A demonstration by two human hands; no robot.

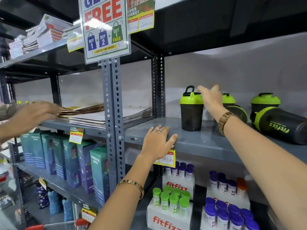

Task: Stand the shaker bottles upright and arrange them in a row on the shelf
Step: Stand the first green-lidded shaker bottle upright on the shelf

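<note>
Black shaker bottles with green lids stand and lie on the grey shelf (207, 141). One upright bottle (191, 112) stands at the left of the group. My right hand (211, 97) is raised just right of its lid, fingers apart, holding nothing. Behind my wrist a bottle lies on its side (237, 113), and another stands upright (228, 98) behind it. A large bottle marked fitfizz lies on its side (280, 125) at the right, with an upright one (265, 102) behind. My left hand (157, 141) rests flat on the shelf's front edge.
Another person's hand (34, 113) reaches in from the left toward stacked paper bags (106, 113). A promo sign (104, 29) hangs on the upright post. Boxed bottles (69, 163) and fitfizz tube packs (174, 201) fill the shelf below.
</note>
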